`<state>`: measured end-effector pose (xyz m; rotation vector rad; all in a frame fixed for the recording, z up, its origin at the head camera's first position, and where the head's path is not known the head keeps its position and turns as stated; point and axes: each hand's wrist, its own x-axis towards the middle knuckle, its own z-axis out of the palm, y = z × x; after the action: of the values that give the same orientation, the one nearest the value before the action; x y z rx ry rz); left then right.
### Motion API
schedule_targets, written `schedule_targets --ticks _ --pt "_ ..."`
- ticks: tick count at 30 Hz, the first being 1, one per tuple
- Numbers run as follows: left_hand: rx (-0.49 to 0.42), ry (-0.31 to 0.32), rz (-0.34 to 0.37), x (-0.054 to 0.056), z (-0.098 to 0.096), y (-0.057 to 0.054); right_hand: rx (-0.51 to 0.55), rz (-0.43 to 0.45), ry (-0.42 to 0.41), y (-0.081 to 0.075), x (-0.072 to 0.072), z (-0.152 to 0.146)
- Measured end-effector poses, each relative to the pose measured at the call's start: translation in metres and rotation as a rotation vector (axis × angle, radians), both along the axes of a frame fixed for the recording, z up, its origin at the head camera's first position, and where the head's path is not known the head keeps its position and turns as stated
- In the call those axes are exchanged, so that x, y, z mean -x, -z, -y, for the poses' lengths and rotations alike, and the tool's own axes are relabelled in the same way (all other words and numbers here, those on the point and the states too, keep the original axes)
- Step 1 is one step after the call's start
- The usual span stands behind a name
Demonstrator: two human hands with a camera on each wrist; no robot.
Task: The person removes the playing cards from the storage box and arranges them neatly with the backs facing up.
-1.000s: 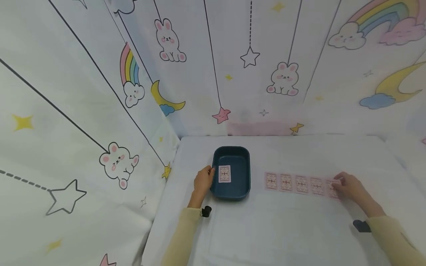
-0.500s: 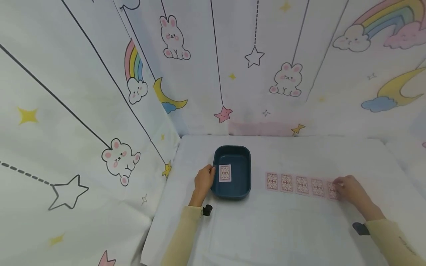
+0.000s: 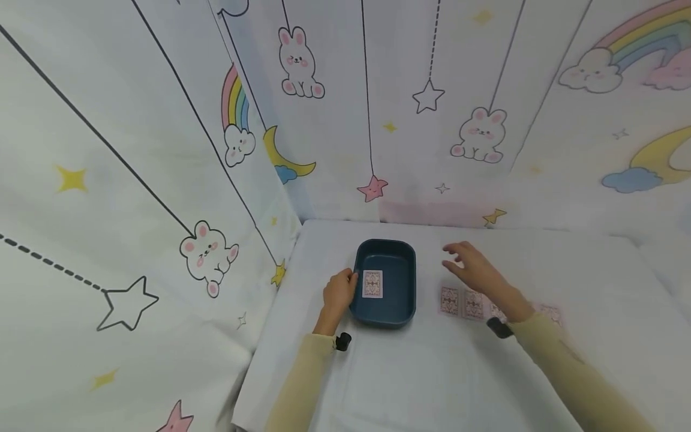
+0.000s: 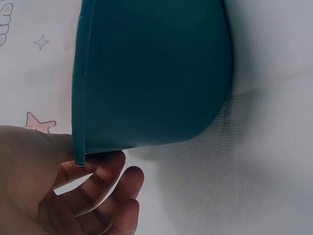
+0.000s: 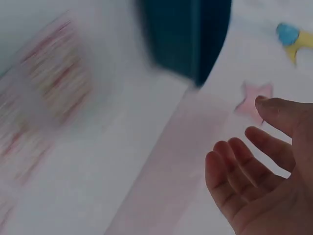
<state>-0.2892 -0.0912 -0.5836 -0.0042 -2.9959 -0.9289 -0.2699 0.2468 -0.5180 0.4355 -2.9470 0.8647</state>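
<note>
A dark teal rectangular tray (image 3: pixel 398 306) stands on the white table, with one red-patterned playing card (image 3: pixel 372 284) lying face down inside at its left. My left hand (image 3: pixel 338 293) pinches the tray's left rim; in the left wrist view the thumb and the curled fingers of that hand (image 4: pixel 73 191) meet at the rim (image 4: pixel 79 122). Raised between tray and card row, my right hand (image 3: pixel 471 268) has spread, loosely bent fingers and nothing between them. Under it runs a row of face-down playing cards (image 3: pixel 449 301), partly covered by the right wrist and forearm.
A card at the row's right end (image 3: pixel 550 314) shows beyond the right forearm. White cloth (image 3: pixel 410 378) covers the table. Behind and to the left hang sheets printed with bunnies, stars and rainbows (image 3: pixel 480 135).
My right hand has left the rightmost card and swung left and up toward the tray, its fingers spreading. The left hand keeps its hold on the tray. The head view has shifted slightly.
</note>
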Motion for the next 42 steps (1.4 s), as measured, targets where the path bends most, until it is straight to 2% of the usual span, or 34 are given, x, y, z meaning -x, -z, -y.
schedule_targets --ticks 3,5,9,12,15,20,26,30,33,38,40,42 --pt "0.005 0.003 0.001 0.002 0.002 0.001 -0.014 0.026 -0.088 -0.008 0.03 0.056" --pt "0.016 0.005 -0.001 0.003 0.002 0.002 -0.049 0.065 -0.157 -0.007 0.048 0.089" --pt "0.039 0.003 -0.005 0.003 0.001 0.003 -0.201 0.244 -0.266 0.006 0.073 0.141" --pt "0.048 0.003 -0.013 0.001 0.001 0.002 -0.354 0.378 -0.301 0.017 0.079 0.166" --pt "0.045 0.016 -0.024 -0.002 -0.002 0.002 -0.459 0.452 -0.284 0.03 0.078 0.175" --pt "0.031 0.026 -0.05 -0.004 -0.004 -0.001 -0.493 0.438 -0.238 0.042 0.079 0.18" --pt "0.035 0.031 -0.052 -0.002 0.002 -0.003 -0.487 0.44 -0.211 0.045 0.089 0.181" --pt "0.039 0.034 -0.065 -0.002 0.002 -0.004 -0.469 0.365 -0.224 0.048 0.093 0.174" --pt "0.048 0.03 -0.064 -0.001 0.001 -0.005 -0.416 0.303 -0.259 0.049 0.093 0.168" --pt "0.065 0.026 -0.053 -0.002 0.0 -0.005 -0.149 0.365 -0.295 0.038 0.087 0.155" --pt "0.066 0.021 -0.053 -0.002 0.0 -0.005 -0.01 0.424 -0.289 0.032 0.084 0.148" --pt "0.068 0.015 -0.052 -0.003 0.001 -0.006 0.083 0.437 -0.279 0.027 0.08 0.139"
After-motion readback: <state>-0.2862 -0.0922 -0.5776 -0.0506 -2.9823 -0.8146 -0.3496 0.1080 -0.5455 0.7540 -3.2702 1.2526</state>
